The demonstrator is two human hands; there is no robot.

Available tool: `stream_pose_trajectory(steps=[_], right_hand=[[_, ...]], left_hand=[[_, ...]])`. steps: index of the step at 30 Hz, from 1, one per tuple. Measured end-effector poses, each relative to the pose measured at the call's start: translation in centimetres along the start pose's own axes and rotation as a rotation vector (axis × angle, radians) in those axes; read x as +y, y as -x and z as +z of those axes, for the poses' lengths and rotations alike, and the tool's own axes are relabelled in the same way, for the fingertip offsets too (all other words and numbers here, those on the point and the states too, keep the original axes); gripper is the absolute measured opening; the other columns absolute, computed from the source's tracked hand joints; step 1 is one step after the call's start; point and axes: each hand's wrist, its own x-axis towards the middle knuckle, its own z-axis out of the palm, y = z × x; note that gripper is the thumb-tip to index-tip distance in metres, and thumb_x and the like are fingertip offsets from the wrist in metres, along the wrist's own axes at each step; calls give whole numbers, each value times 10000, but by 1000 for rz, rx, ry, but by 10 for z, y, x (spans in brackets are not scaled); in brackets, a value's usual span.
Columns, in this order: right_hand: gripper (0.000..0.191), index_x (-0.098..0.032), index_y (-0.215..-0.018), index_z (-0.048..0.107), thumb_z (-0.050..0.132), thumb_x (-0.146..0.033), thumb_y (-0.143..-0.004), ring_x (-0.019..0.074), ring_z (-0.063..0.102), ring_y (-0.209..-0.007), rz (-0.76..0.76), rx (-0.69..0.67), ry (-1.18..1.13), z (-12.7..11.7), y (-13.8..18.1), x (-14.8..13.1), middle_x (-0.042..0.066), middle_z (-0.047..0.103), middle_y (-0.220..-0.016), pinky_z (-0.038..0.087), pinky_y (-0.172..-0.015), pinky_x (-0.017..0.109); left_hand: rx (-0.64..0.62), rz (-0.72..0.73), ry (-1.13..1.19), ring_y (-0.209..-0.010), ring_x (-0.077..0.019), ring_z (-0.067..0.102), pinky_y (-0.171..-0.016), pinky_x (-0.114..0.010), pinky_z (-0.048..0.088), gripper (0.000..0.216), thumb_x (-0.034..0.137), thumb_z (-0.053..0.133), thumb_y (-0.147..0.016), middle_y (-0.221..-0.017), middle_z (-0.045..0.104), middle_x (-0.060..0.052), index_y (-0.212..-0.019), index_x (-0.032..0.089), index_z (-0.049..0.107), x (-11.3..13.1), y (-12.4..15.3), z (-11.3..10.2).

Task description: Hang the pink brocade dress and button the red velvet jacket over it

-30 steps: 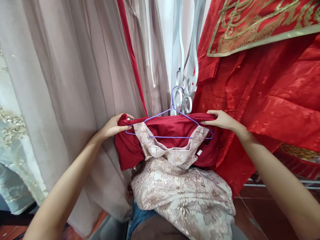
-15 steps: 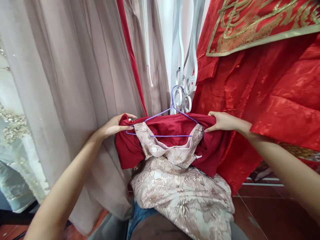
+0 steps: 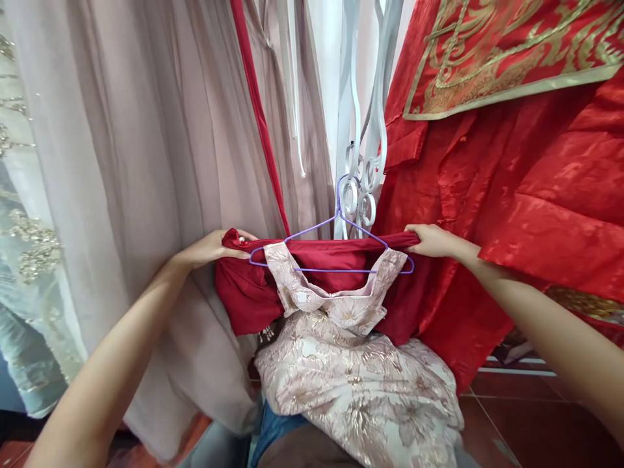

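A pale pink floral dress (image 3: 355,377) with metallic threads hangs by its straps from a purple hanger (image 3: 312,227). Behind the hanger, a dark red garment (image 3: 246,296) stretches from one of my hands to the other. My left hand (image 3: 214,248) pinches its upper edge, just outside the hanger's left end. At the other side my right hand (image 3: 431,240) is closed on the same red edge, beyond the hanger's right end. The hanger's hook lies against white metal scrollwork. The dress's skirt drapes down over my lap.
Greyish-pink sheer cloth (image 3: 146,130) hangs along the left, with a sequined pale gown (image 3: 36,253) beyond it. Red satin clothing (image 3: 560,169) with gold embroidery fills the right. A white scrolled metal stand (image 3: 355,110) rises behind the hanger, and red tiles (image 3: 526,416) show below.
Both hands have moved slightly outward, pulling the red garment's top edge taut and narrower. Its right part has slid off the hanger's right end, which now shows.
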Motion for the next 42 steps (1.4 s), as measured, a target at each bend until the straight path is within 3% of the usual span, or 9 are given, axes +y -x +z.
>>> stream_pose_trajectory(steps=[4, 8, 12, 17, 24, 30, 33, 37, 42], right_hand=[[113, -245, -767, 552, 566, -345, -716, 224, 621, -655, 111, 257, -108, -13, 22, -22, 21, 665, -705, 375, -553, 275], [250, -248, -645, 523, 538, -466, -769, 223, 593, -559, 70, 196, -205, 0, 55, -59, 22, 605, -564, 346, -505, 282], [421, -247, -586, 466, 423, -584, -834, 236, 595, -546, -5, 162, -272, 37, 66, -81, 46, 592, -543, 357, -529, 304], [469, -255, -526, 342, 342, -573, -871, 241, 580, -530, 6, 283, -484, 74, 58, -98, 51, 562, -507, 375, -558, 319], [440, -225, -600, 466, 402, -578, -855, 215, 579, -585, -96, 186, -965, 111, 65, -148, 9, 562, -558, 417, -569, 295], [300, -227, -872, 573, 477, -511, -858, 229, 637, -844, -177, 80, -1247, 132, 70, -158, 28, 668, -847, 499, -795, 358], [332, -250, -991, 501, 614, -483, -783, 209, 635, -796, -122, 101, -1265, 127, 79, -149, 27, 640, -867, 531, -688, 332], [500, -268, -1074, 390, 693, -451, -721, 176, 614, -821, -1, 324, -1306, 112, 79, -144, 34, 573, -963, 521, -618, 271], [250, -244, -884, 413, 570, -427, -815, 108, 526, -585, -109, 215, -1243, 107, 65, -156, -17, 523, -793, 446, -497, 228]], left_hand=[[362, 89, -112, -707, -197, 648, -678, -247, 519, 252, 154, 765, -547, -721, 703, -12, -792, 181, 716, -4, 14, 22], [735, 214, -285, -777, -182, 637, -787, -252, 478, 335, 108, 626, -668, -739, 654, 24, -976, 234, 657, -9, 35, 83], [688, 207, -70, -944, -194, 630, -854, -276, 462, 394, 183, 593, -765, -959, 648, -21, -1134, 259, 479, -12, 31, 145], [729, 163, 216, -1106, -203, 560, -939, -319, 417, 249, 281, 509, -855, -1130, 581, -72, -1089, 265, 427, -12, 4, 190], [358, 215, 276, -998, -191, 597, -922, -335, 434, 179, 190, 512, -797, -1039, 615, -59, -966, 251, 504, -19, 7, 233], [256, 201, 294, -1006, -193, 604, -932, -347, 437, 269, 160, 522, -777, -1077, 626, -64, -1031, 251, 523, -17, 22, 238], [356, 210, 209, -1020, -208, 602, -945, -362, 429, 235, 244, 537, -833, -1098, 628, -70, -1067, 262, 549, -16, 30, 231], [488, 255, 149, -1090, -224, 571, -996, -366, 384, 213, 312, 506, -880, -1127, 622, -78, -1071, 260, 584, -8, 30, 229], [523, 254, 199, -1096, -197, 564, -983, -330, 390, 227, 310, 487, -894, -1148, 613, -80, -1098, 232, 549, 13, 11, 232]])
